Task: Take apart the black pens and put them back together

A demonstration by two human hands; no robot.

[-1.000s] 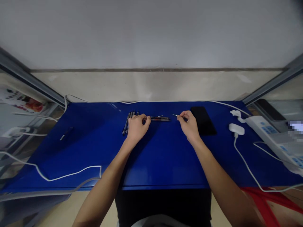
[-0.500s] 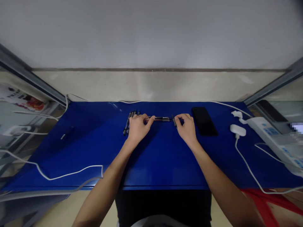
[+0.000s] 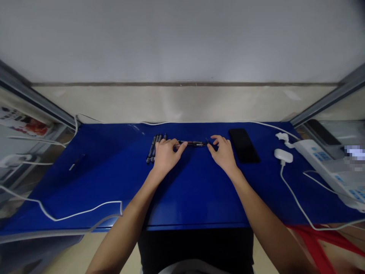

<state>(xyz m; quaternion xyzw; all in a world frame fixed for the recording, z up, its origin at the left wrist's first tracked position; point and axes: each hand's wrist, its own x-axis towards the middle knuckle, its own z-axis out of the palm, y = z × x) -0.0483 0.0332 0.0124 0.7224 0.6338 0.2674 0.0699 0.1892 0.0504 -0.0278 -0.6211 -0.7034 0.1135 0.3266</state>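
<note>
My left hand [image 3: 164,154] rests on the blue mat [image 3: 182,190], its thumb and forefinger pinched on the left end of a dark pen [image 3: 194,144] that lies sideways. My right hand [image 3: 224,152] is at the pen's right end, thumb and fingers apart; a thin dark tip stands just off the thumb. A bunch of several dark pens [image 3: 154,147] lies under the left hand's far side.
A black phone [image 3: 244,145] lies right of my right hand. Further right sit a white charger [image 3: 283,155] with its cable and a white keyed device [image 3: 327,163]. A white cable [image 3: 71,211] loops over the mat's left front. A small dark item [image 3: 76,163] lies far left.
My right hand carried a thin part leftwards to the pen's right end, then its fingers loosened. My left hand's forefinger stretched further along the pen.
</note>
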